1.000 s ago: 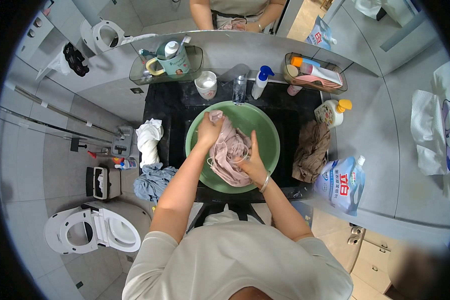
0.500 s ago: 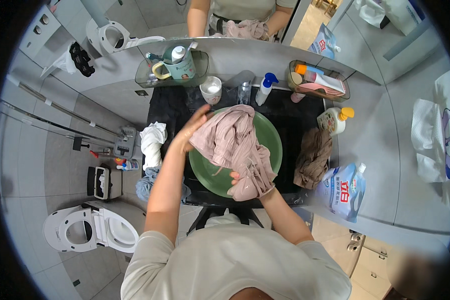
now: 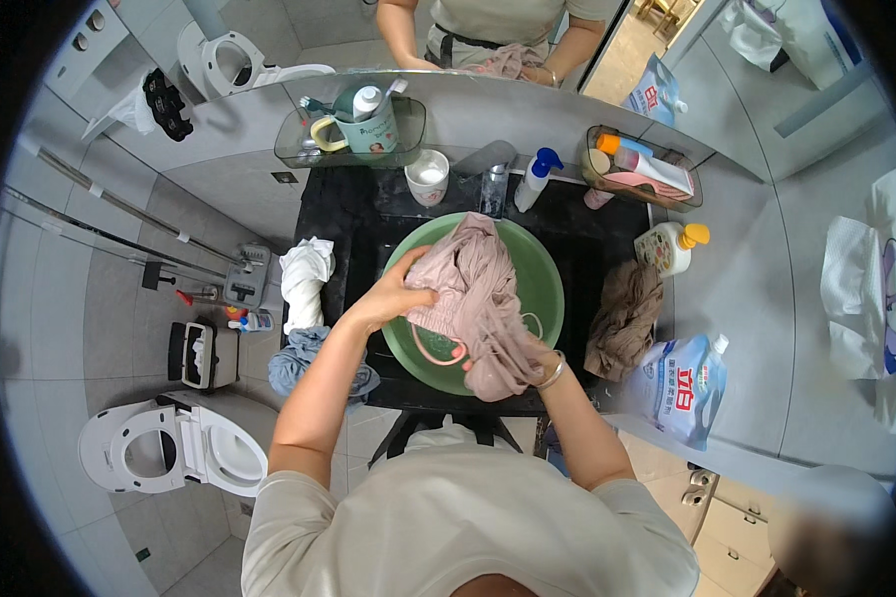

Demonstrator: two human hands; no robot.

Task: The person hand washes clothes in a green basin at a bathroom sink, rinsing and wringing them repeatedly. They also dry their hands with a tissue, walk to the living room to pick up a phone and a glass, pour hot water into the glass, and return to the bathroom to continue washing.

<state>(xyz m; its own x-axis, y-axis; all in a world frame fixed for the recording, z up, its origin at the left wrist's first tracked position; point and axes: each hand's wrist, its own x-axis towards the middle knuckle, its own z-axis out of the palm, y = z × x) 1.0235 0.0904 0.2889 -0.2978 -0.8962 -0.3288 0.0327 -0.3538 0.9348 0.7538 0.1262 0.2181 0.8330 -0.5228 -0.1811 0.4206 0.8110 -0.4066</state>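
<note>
Pink cloth [image 3: 473, 289], bunched, long axis toward faucet [image 3: 495, 189]

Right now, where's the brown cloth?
In the head view, the brown cloth lies at the black counter's right end, right of the green basin, near the yellow-pump bottle and blue pouch.

From afar I make out a dusty-pink cloth [image 3: 468, 284], a green basin [image 3: 548, 274] and a black worktop [image 3: 353, 194]. I see a brown cloth [image 3: 624, 323], a white cloth [image 3: 307, 284] and a grey-blue cloth [image 3: 319, 363]; the pouch [image 3: 677, 388] is blue and white, the mug [image 3: 373, 137] turquoise and pale yellow.
</note>
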